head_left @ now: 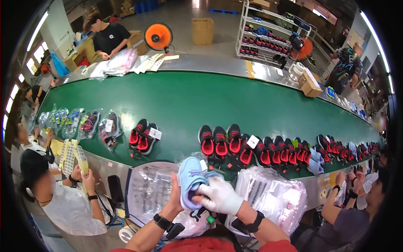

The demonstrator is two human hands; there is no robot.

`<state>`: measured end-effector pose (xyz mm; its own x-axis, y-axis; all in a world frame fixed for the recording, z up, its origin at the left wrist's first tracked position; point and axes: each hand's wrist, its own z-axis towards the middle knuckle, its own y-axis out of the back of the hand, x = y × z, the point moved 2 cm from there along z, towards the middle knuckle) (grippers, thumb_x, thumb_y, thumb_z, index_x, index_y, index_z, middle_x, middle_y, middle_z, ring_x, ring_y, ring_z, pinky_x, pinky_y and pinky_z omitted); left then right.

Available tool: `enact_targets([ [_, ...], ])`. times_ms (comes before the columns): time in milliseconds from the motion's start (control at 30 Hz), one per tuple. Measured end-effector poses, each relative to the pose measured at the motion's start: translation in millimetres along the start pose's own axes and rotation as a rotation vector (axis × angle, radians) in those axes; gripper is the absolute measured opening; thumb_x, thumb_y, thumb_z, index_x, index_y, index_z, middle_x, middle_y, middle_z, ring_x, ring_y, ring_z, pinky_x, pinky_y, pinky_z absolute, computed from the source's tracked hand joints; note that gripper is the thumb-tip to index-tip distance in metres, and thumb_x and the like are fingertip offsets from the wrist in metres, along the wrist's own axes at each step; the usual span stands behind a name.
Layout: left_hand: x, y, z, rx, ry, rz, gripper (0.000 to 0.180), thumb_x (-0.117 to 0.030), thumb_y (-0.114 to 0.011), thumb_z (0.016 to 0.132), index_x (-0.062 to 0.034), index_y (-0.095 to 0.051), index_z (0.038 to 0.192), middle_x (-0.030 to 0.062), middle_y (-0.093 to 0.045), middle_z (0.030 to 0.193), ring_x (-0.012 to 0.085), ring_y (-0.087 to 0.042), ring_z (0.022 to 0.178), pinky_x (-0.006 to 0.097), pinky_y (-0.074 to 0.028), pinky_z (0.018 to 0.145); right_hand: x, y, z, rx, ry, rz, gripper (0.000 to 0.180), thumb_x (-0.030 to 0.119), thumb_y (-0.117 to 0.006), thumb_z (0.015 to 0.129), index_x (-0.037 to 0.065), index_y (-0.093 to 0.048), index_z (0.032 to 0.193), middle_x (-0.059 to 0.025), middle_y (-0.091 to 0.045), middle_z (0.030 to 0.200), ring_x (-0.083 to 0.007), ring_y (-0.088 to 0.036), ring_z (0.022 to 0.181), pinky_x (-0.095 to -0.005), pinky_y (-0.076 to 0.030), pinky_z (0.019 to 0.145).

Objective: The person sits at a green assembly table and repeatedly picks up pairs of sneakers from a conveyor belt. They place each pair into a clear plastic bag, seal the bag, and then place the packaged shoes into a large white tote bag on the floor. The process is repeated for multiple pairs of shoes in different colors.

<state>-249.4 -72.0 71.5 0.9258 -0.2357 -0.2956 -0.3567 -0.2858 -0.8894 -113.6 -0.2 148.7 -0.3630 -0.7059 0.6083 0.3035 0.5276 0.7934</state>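
A light blue shoe (189, 176) with purple-toned laces is held toe up, tilted, in front of my chest. My left hand (175, 196), bare, is closed round its left side. In a white glove, my right hand (220, 195) has its fingers curled at the shoe's opening; the fingertips are partly hidden inside. Behind that glove a second light blue shoe (214, 174) shows only in part. A small green tag (210, 219) hangs below the glove. Clear plastic bags (273, 195) lie stacked to the right of my hands, and more clear plastic (153, 189) lies to the left.
A green conveyor belt (176, 98) runs across ahead. Black-and-red shoes (220, 140) stand in a long row to the right; bagged shoes (88, 124) are to the left. Co-workers sit on both sides, and one person (110, 38) stands opposite. A cardboard box (310, 84) rests on the far edge.
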Motion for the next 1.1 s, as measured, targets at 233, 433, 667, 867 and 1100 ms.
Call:
enact_targets([
  [233, 37.1, 25.9, -51.3, -0.334, -0.102, 0.127, 0.069, -0.06, -0.042, 0.086, -0.0005, -0.05, 0.12, 0.0161, -0.062, 0.107, 0.028, -0.063, 0.094, 0.041, -0.05, 0.089, 16.7, -40.9, -63.1, 0.024, 0.116, 0.13, 0.064, 0.059, -0.067, 0.069, 0.018, -0.059, 0.117, -0.0115, -0.057, 0.091, -0.0359, -0.053, 0.092, -0.0439, -0.046, 0.079],
  [433, 56.8, 78.7, -35.2, -0.508, -0.298, 0.394, 0.054, -0.046, -0.054, 0.09, 0.0049, -0.057, 0.109, 0.0116, -0.064, 0.099, 0.0191, -0.063, 0.087, 0.033, -0.051, 0.081, 24.8, -51.7, -85.0, 0.107, -0.164, -0.1, 0.058, 0.056, -0.069, 0.067, 0.018, -0.065, 0.111, -0.0158, -0.056, 0.082, -0.0357, -0.052, 0.079, -0.0436, -0.044, 0.078],
  [667, 52.0, 77.7, -33.5, -0.651, -0.156, 0.615, 0.045, -0.041, -0.059, 0.09, 0.001, -0.058, 0.107, 0.0067, -0.065, 0.09, 0.0067, -0.05, 0.053, 0.023, -0.042, 0.048, 3.5, -46.2, -96.0, -0.17, -0.155, -0.139, 0.042, 0.046, -0.073, 0.067, 0.01, -0.062, 0.083, -0.0122, -0.051, 0.076, -0.0321, -0.051, 0.073, -0.0435, -0.039, 0.066],
  [867, -31.8, -0.2, -73.7, -0.411, -0.105, 0.915, 0.029, -0.019, -0.058, 0.091, -0.0073, -0.059, 0.117, -0.0018, -0.058, 0.074, 0.0009, -0.039, 0.045, 0.018, -0.034, 0.038, -50.5, 27.1, -154.2, -0.482, -0.594, 0.977, 0.049, 0.034, -0.072, 0.074, 0.003, -0.058, 0.109, -0.0084, -0.059, 0.104, -0.0213, -0.058, 0.092, -0.0345, -0.046, 0.084],
  [1100, -56.1, -98.0, -59.6, -0.343, -0.101, 0.885, 0.039, -0.018, -0.046, 0.096, -0.013, -0.047, 0.135, -0.0061, -0.049, 0.067, 0.0011, -0.04, 0.045, 0.019, -0.033, 0.037, -44.8, 39.9, -135.4, -0.409, 0.044, 1.758, 0.078, 0.057, -0.051, 0.085, -0.002, -0.037, 0.136, -0.0171, -0.049, 0.131, -0.0311, -0.052, 0.115, -0.046, -0.041, 0.101],
])
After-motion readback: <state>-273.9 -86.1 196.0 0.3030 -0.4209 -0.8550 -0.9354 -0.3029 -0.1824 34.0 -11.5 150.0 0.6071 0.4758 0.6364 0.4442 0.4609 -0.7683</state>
